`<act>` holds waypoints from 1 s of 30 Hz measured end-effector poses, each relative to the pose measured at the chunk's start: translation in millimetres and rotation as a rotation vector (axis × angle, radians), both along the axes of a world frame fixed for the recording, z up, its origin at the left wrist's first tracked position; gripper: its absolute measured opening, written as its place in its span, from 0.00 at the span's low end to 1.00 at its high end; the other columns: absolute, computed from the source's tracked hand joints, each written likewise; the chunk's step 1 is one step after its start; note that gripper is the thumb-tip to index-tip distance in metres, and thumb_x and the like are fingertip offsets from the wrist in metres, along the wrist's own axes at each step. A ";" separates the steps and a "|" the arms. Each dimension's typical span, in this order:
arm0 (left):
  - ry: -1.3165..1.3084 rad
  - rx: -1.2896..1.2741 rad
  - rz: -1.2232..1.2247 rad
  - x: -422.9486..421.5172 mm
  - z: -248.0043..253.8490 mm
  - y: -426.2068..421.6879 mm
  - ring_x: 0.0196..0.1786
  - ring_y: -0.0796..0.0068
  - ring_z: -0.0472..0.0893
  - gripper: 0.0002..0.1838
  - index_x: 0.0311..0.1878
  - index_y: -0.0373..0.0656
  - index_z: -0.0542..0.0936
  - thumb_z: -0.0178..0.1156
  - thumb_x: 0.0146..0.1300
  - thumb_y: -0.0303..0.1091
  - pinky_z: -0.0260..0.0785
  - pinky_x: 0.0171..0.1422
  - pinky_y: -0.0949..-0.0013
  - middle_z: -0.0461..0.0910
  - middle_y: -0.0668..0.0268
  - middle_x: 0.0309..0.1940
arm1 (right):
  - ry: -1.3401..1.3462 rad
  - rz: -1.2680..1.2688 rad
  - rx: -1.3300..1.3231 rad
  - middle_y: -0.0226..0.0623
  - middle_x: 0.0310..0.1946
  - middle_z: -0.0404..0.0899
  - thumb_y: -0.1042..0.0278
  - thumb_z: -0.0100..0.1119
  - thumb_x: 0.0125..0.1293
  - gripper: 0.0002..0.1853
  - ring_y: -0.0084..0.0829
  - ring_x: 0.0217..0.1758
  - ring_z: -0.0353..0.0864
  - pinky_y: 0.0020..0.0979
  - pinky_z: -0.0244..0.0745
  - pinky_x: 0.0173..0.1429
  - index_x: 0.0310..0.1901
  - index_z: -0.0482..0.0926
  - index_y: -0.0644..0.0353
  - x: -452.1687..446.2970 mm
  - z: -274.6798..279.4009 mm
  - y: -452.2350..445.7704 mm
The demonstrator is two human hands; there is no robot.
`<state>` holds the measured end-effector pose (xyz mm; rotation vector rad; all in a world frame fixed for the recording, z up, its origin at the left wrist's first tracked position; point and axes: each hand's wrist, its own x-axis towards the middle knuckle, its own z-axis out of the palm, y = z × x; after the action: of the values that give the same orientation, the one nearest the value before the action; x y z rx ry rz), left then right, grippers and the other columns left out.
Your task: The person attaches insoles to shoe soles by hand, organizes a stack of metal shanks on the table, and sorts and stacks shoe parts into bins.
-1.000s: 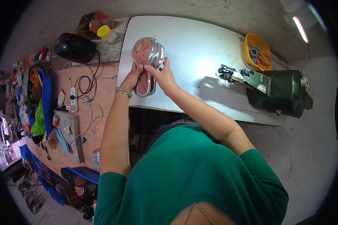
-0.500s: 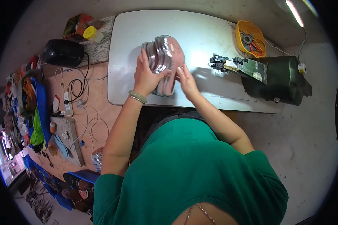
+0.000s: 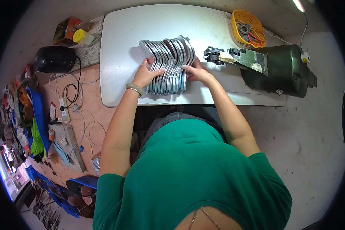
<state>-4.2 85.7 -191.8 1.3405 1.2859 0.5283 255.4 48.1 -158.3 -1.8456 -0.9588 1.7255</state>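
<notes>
A stack of shoe soles point(image 3: 166, 69) with shiny silvery edges stands on the white table point(image 3: 119, 88), the soles side by side on their edges. My left hand point(image 3: 144, 75) is closed on the left end of the stack, its thumb lying over the rims. At the right end my right hand point(image 3: 199, 73) grips the stack, thumb across the front and the other fingers partly hidden behind. Just right of that hand is a green machine point(image 3: 280, 71) with a black roller mechanism point(image 3: 215, 55) on its arm.
A yellow basket point(image 3: 253, 42) with red-handled pliers stands at the table's back right. On the left are a black rounded device point(image 3: 55, 59), a yellow-lidded jar point(image 3: 83, 37), a power strip point(image 3: 63, 109) with loose cables, and another stack of silver-edged soles point(image 3: 96, 165).
The stack has turned so that its silvery rims face up instead of the pink sole face, and it is now fanned wider between my hands. My right hand has shifted right and slightly up.
</notes>
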 end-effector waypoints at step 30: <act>-0.135 -0.050 0.121 -21.1 25.6 -49.1 0.58 0.53 0.75 0.48 0.61 0.33 0.68 0.74 0.44 0.57 0.66 0.64 0.60 0.73 0.45 0.55 | -0.160 0.257 0.213 0.45 0.43 0.82 0.53 0.78 0.46 0.47 0.33 0.38 0.84 0.32 0.79 0.37 0.64 0.63 0.63 -30.6 -8.9 -18.2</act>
<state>-25.3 36.6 -166.2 1.1706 1.2661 0.6553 224.9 29.9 -167.3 -1.8033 -1.4398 1.5586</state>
